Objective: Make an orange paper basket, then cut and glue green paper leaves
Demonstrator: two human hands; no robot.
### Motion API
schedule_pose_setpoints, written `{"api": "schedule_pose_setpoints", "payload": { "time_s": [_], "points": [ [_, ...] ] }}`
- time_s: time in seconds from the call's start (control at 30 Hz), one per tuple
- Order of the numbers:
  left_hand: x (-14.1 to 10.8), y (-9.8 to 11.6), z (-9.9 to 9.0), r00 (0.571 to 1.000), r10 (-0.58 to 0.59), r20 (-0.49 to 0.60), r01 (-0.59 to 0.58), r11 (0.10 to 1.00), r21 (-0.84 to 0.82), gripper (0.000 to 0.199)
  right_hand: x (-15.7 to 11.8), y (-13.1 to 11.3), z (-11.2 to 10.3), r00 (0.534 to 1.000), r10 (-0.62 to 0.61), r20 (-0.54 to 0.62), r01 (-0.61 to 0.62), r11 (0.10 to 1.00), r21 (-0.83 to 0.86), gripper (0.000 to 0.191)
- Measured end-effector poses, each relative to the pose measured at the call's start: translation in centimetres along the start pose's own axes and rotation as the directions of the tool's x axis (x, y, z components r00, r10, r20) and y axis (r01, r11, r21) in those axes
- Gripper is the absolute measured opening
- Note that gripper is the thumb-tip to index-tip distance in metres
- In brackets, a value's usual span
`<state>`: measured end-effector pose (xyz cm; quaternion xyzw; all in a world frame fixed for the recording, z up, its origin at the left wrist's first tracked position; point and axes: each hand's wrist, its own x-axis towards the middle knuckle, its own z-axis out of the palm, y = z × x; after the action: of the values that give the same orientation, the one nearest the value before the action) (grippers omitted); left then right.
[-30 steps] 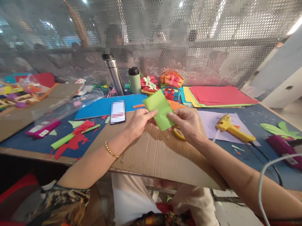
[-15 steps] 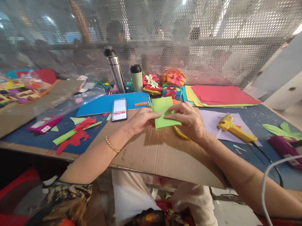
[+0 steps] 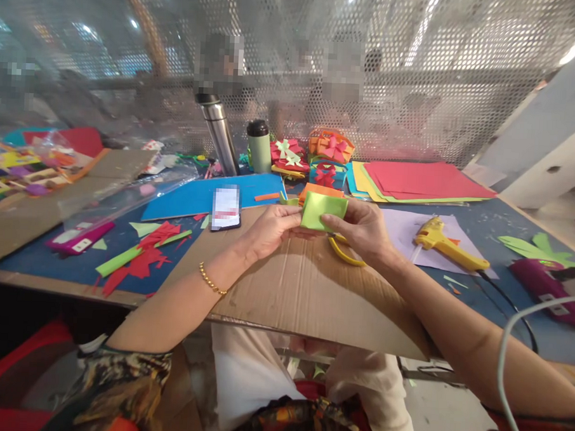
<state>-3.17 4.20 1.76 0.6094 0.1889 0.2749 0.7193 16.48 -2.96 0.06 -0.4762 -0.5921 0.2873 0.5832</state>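
Between my hands is a folded piece of light green craft foam or paper point(image 3: 319, 209), held above a brown cardboard sheet point(image 3: 284, 291). My left hand point(image 3: 275, 229) pinches its left edge. Its right side is gripped by my right hand point(image 3: 363, 228), with the thumb pressed on the front face. Yellow-handled scissors point(image 3: 345, 251) lie on the cardboard beneath my right hand, their blades mostly hidden. Just behind the green piece are some orange pieces point(image 3: 323, 191).
On the right, a yellow glue gun point(image 3: 450, 248) lies on a lilac sheet point(image 3: 396, 221). A phone point(image 3: 226, 209) rests at the blue board's point(image 3: 183, 195) edge. Red scraps point(image 3: 140, 263) lie left. Behind stand a steel flask point(image 3: 220, 133), a green bottle point(image 3: 258, 151) and coloured sheets point(image 3: 422, 181).
The green piece has gone from a taller upright rectangle to a shorter, roughly square shape. My right thumb now presses its front, and more of the scissors shows.
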Motion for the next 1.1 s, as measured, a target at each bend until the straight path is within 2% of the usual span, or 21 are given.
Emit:
{"api": "schedule_pose_setpoints", "payload": {
  "time_s": [0.1,0.17,0.3,0.6,0.9,1.03,1.1],
  "points": [
    [-0.1,0.0,-0.2,1.0,-0.004,0.021,0.005,0.999,-0.04,0.042,-0.1,0.1,0.1,1.0,0.024,0.004,-0.024,0.994,0.11,0.044],
    [-0.1,0.0,-0.2,1.0,-0.001,0.02,0.003,0.998,-0.065,0.048,-0.1,0.1,0.1,1.0,0.031,-0.003,-0.03,0.992,0.121,0.043],
    [-0.2,-0.2,0.1,1.0,0.024,-0.011,-0.024,1.0,-0.014,0.057,-0.1,-0.1,0.1,0.999,0.031,-0.005,-0.031,0.996,0.085,0.044],
    [-0.1,-0.5,0.3,0.998,0.03,-0.057,-0.029,1.0,0.011,0.057,-0.3,-0.6,0.4,0.999,0.03,0.013,-0.03,0.997,0.069,0.041],
    [-0.4,-0.5,0.7,0.99,0.079,-0.113,-0.072,0.995,0.064,0.056,-0.4,-0.6,0.6,1.0,0.026,0.001,-0.026,0.998,0.058,0.049],
    [-0.6,-0.1,1.0,0.979,0.142,-0.144,-0.125,0.984,0.124,0.053,-0.5,-0.4,0.4,0.999,0.015,-0.032,-0.016,1.0,-0.023,0.052],
    [-0.7,0.2,1.1,0.969,0.19,-0.16,-0.163,0.972,0.169,0.052,-0.4,-0.4,0.1,0.995,0.002,-0.095,-0.008,0.998,-0.069,0.052]
  ]
}}
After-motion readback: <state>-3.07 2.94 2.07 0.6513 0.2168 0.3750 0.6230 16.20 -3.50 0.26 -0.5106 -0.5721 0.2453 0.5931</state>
